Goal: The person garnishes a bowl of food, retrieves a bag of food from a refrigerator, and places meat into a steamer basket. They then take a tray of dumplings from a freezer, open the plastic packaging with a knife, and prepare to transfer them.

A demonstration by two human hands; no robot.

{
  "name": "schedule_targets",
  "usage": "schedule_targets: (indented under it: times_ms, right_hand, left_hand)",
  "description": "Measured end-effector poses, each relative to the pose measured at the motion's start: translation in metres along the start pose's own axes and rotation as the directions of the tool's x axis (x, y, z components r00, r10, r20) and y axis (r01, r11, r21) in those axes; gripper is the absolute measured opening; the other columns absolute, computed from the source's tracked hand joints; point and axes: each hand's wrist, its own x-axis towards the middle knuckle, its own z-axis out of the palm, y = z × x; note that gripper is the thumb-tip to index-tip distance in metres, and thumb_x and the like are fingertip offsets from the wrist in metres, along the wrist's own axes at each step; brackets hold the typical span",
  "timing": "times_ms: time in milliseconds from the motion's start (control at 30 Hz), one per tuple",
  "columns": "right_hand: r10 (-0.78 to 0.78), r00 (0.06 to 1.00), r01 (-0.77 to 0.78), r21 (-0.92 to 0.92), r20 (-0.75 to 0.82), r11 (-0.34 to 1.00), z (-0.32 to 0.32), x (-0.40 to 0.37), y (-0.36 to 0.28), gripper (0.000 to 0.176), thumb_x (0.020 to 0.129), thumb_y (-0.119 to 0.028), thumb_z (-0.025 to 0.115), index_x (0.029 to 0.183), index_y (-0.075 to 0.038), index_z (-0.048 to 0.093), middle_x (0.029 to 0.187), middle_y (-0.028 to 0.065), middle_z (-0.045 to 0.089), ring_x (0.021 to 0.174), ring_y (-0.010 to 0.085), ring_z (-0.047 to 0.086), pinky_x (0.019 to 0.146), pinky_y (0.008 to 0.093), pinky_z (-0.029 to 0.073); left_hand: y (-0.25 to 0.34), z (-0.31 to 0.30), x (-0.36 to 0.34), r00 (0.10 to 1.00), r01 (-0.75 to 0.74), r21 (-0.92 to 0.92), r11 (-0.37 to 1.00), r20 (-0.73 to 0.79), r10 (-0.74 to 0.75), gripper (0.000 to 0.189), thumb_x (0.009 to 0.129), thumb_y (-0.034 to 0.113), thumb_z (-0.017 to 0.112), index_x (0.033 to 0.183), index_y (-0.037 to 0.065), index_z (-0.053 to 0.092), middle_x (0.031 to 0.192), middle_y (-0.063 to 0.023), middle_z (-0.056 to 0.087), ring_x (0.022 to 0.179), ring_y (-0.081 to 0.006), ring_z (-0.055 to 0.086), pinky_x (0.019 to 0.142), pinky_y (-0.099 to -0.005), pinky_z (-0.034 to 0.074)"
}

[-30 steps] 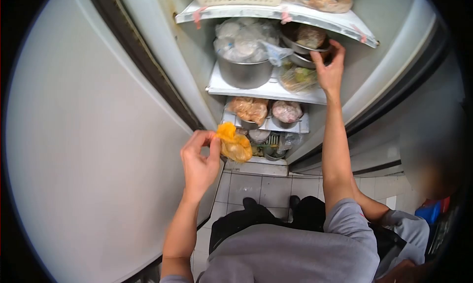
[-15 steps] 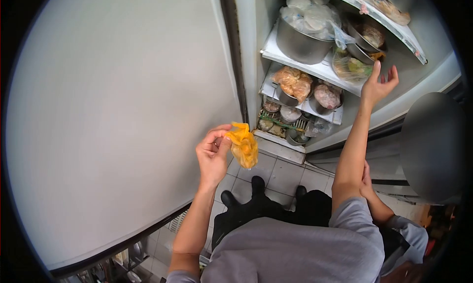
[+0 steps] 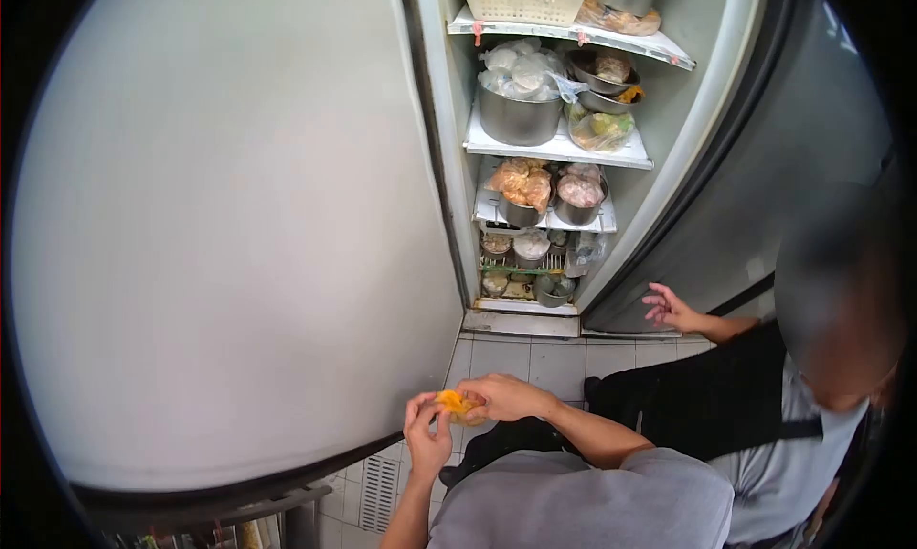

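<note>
Low in the view, in front of my body, a small orange plastic bag (image 3: 458, 405) is between my two hands. My left hand (image 3: 427, 438) pinches its left side with fingers and thumb. From the right, my right hand (image 3: 503, 398) has its fingers closed on the bag's other side. What the bag contains cannot be made out. Beyond my hands stands an open fridge, where a large metal pot (image 3: 519, 119) full of white plastic bags sits on a shelf beside stacked metal bowls (image 3: 604, 100) and a bag of greens (image 3: 602, 129).
A large pale door panel (image 3: 239, 234) fills the left. Lower shelves hold a pot with orange-brown bagged food (image 3: 522, 188) and smaller containers. A white basket (image 3: 523, 1) is on the upper shelf. Close at the right stands another person (image 3: 707, 406), one hand (image 3: 671, 310) stretched toward the fridge side.
My right hand has come down from the fridge shelf to the orange bag. The bag and my left hand sit lower in view. The other person now shows more fully at the right.
</note>
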Motion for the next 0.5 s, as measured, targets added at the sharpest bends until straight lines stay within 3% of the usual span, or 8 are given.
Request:
schedule_targets:
  times_ms: [100,133,267,333,367,433,467,500]
  right_hand:
    - [-0.067,0.997,0.067,0.002,0.037,0.998,0.054,-0.002,-0.022,0.028,0.084,-0.021,0.073,0.099,-0.004,0.057,0.071,0.0093,0.065,0.067,0.0297,0.064,0.057,0.0413,0.044]
    - [-0.017,0.993,0.018,-0.003,0.116,1.000,0.074,0.004,-0.025,0.028,0.085,-0.020,0.072,0.106,-0.008,0.058,0.073,0.0083,0.065,0.067,0.0283,0.063,0.060,0.0392,0.047]
    - [-0.037,0.986,0.058,-0.127,0.163,0.990,0.134,0.015,-0.068,0.024,0.084,-0.016,0.070,0.102,-0.007,0.057,0.070,0.0097,0.063,0.065,0.0299,0.062,0.059,0.0404,0.045]
    - [-0.156,0.977,0.173,-0.105,0.147,0.979,0.169,0.023,-0.082,0.024,0.084,-0.016,0.069,0.102,-0.004,0.058,0.069,0.0125,0.061,0.067,0.0329,0.060,0.060,0.0416,0.045]
    - [-0.153,0.978,0.170,-0.114,0.144,0.979,0.188,0.030,-0.086,0.024,0.084,-0.016,0.069,0.102,-0.004,0.058,0.069,0.0125,0.061,0.067,0.0329,0.060,0.060,0.0416,0.045]
    - [-0.392,0.916,0.398,-0.067,0.091,0.915,0.216,0.050,-0.089,0.029,0.084,-0.018,0.069,0.104,-0.001,0.058,0.071,0.0161,0.059,0.070,0.0356,0.059,0.063,0.0424,0.045]
    - [-0.261,0.940,0.276,-0.039,0.220,0.960,0.211,0.056,-0.112,0.034,0.083,-0.020,0.070,0.107,0.001,0.058,0.090,0.0182,0.062,0.090,0.0345,0.061,0.073,0.0443,0.047]
    - [-0.261,0.940,0.278,-0.052,0.218,0.959,0.218,0.069,-0.113,0.034,0.083,-0.020,0.070,0.107,0.001,0.058,0.090,0.0182,0.062,0.090,0.0345,0.061,0.073,0.0443,0.047]
  left_hand:
    - [-0.021,-0.041,-0.049,1.000,-0.009,0.024,1.000,-0.016,0.009,0.008,0.081,-0.004,0.067,0.089,-0.004,0.065,0.107,-0.0172,0.060,0.097,-0.0319,0.063,0.086,-0.0373,0.050]
    - [-0.024,-0.059,-0.059,1.000,0.024,0.009,1.000,-0.001,-0.024,0.009,0.079,-0.005,0.067,0.088,-0.003,0.065,0.107,-0.0160,0.061,0.097,-0.0298,0.063,0.086,-0.0363,0.050]
    - [-0.038,-0.124,-0.102,0.996,0.074,0.026,0.997,0.046,-0.075,0.012,0.076,-0.006,0.069,0.086,-0.002,0.066,0.110,-0.0148,0.061,0.099,-0.0277,0.062,0.085,-0.0352,0.051]
    - [-0.038,-0.159,-0.120,0.993,0.083,0.048,0.995,0.076,-0.086,0.012,0.075,-0.006,0.070,0.086,-0.002,0.066,0.111,-0.0149,0.061,0.100,-0.0274,0.062,0.085,-0.0351,0.051]
    - [-0.039,-0.174,-0.126,0.995,0.095,0.075,0.993,0.034,-0.098,0.012,0.075,-0.005,0.070,0.085,-0.001,0.066,0.109,-0.0148,0.061,0.098,-0.0282,0.063,0.082,-0.0356,0.051]
    - [-0.046,-0.199,-0.137,0.996,0.093,0.090,0.992,-0.015,-0.092,0.012,0.075,-0.004,0.070,0.085,0.000,0.067,0.108,-0.0147,0.061,0.096,-0.0289,0.063,0.080,-0.0360,0.051]
    - [-0.051,-0.210,-0.142,0.987,0.137,0.082,0.987,-0.098,-0.129,0.010,0.075,-0.004,0.070,0.084,0.000,0.066,0.110,-0.0149,0.061,0.095,-0.0288,0.063,0.080,-0.0357,0.051]
    - [-0.060,-0.222,-0.147,0.970,0.180,0.069,0.981,-0.181,-0.165,0.009,0.075,-0.004,0.069,0.083,-0.001,0.066,0.111,-0.0150,0.060,0.094,-0.0287,0.062,0.079,-0.0353,0.051]
